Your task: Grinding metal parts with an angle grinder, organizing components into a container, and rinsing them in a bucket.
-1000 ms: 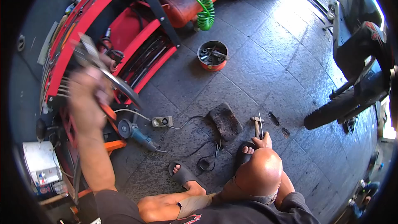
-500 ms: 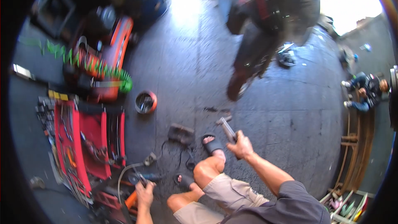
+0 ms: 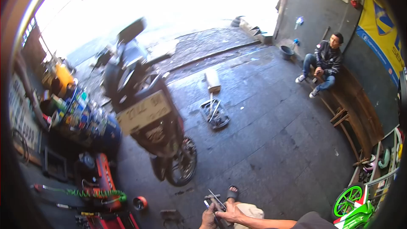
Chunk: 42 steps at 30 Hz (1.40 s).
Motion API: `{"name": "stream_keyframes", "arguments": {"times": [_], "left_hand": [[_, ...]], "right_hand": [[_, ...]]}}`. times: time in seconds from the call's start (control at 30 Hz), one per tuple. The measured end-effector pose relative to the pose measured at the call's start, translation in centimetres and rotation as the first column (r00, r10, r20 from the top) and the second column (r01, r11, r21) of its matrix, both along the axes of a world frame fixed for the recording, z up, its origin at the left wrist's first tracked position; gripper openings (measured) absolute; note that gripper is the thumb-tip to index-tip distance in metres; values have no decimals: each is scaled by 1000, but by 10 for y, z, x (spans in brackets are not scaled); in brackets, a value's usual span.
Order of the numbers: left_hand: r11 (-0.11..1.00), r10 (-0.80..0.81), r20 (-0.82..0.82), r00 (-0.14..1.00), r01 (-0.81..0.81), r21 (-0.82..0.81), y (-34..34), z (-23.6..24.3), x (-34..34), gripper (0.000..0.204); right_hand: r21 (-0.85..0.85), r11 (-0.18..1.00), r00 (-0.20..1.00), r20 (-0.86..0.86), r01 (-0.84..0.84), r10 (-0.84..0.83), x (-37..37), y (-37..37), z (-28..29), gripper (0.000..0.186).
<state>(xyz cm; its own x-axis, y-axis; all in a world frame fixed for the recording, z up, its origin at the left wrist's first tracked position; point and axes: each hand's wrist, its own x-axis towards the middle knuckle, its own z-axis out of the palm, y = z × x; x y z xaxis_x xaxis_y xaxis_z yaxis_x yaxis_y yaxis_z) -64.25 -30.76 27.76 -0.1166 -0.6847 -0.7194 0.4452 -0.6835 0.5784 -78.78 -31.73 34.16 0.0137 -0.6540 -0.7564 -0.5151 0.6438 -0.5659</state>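
My left hand [image 3: 207, 219] and my right hand [image 3: 230, 213] are close together at the bottom edge, in front of my knee. The right one is closed round a long grey tool [image 3: 217, 204], whose kind I cannot make out. A thin shiny shaft sticks up beside it. My left hand is closed too, with a slim light-coloured piece [image 3: 206, 204] showing at its fingertips. The rest of what it holds is hidden.
A motorbike [image 3: 157, 123] stands ahead on the left. A parts tray [image 3: 215, 114] lies on the floor beyond. Red tool trolley [image 3: 112, 221] and round container [image 3: 140, 203] are at lower left. A person [image 3: 324, 63] sits on a wooden bench [image 3: 360, 114] at right.
My view has swung up and to the right, showing the doorway and bench. My left hand has come from beside the red trolley over to my right hand, which still holds the long tool.
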Motion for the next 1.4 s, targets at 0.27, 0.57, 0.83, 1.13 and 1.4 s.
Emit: {"name": "stream_keyframes", "arguments": {"times": [0.27,0.57,0.83,1.13,1.4], "left_hand": [[912,-335,-74,939,343,224,-171,40,-249,27],[852,-512,88,854,518,-74,-459,15,-498,29],[767,-615,297,731,642,10,-703,44,-729,33],[902,-361,22,932,343,261,-940,21,-946,16],[978,-202,131,971,193,81,-1149,24,-1092,9]], "right_hand": [[-227,835,847,-72,501,-527,-238,-102,34,45],[-16,184,181,291,983,-940,-547,-206,-40,24],[-166,35,-3,-223,985,-975,-745,-225,-167,30],[5,-25,-22,-264,1000,-964,-1042,-498,-126,27],[-523,371,322,-186,767,-928,-1374,-818,-72,31]]}}
